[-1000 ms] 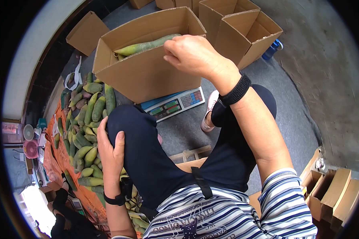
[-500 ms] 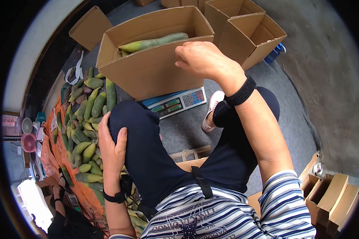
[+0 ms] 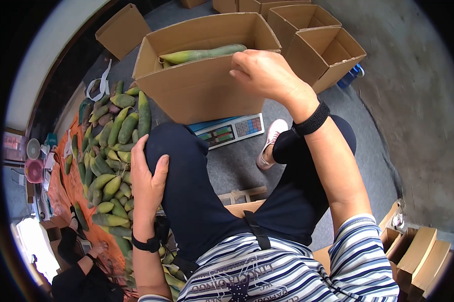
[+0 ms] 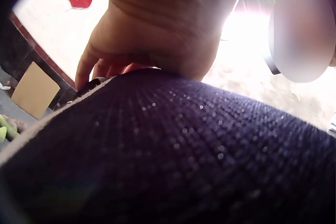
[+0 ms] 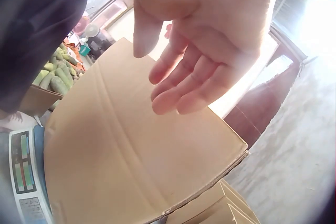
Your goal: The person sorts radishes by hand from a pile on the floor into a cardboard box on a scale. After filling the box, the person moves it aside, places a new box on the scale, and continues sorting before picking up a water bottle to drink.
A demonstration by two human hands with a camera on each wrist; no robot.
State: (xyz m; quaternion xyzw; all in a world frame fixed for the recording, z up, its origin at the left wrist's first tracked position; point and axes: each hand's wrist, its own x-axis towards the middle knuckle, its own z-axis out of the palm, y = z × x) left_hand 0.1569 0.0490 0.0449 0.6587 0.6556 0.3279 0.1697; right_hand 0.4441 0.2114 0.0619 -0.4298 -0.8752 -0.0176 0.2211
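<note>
My right hand (image 3: 267,74) hovers at the near rim of a tall cardboard box (image 3: 201,90), holding nothing. In the right wrist view its fingers (image 5: 197,79) hang loosely bent and the thumb stands apart, in front of the box's side. Inside the box lies a long green radish (image 3: 204,54), with part of another showing beneath its left end. The box stands on a digital scale (image 3: 232,132), whose display and keypad face me. On my dark-trousered knee rests my left hand (image 3: 149,173), thumb spread from the fingers.
Many green radishes (image 3: 121,126) lie heaped on an orange sheet (image 3: 65,201) at left. Other cardboard boxes (image 3: 312,55) stand behind at right, with a blue bottle (image 3: 348,76) beside them. Folded cartons (image 3: 418,251) lean at lower right. Another person (image 3: 86,272) is at lower left.
My right hand has drawn back slightly from over the radish's end to the near rim. The head view has shifted a little. My left hand stays on the knee.
</note>
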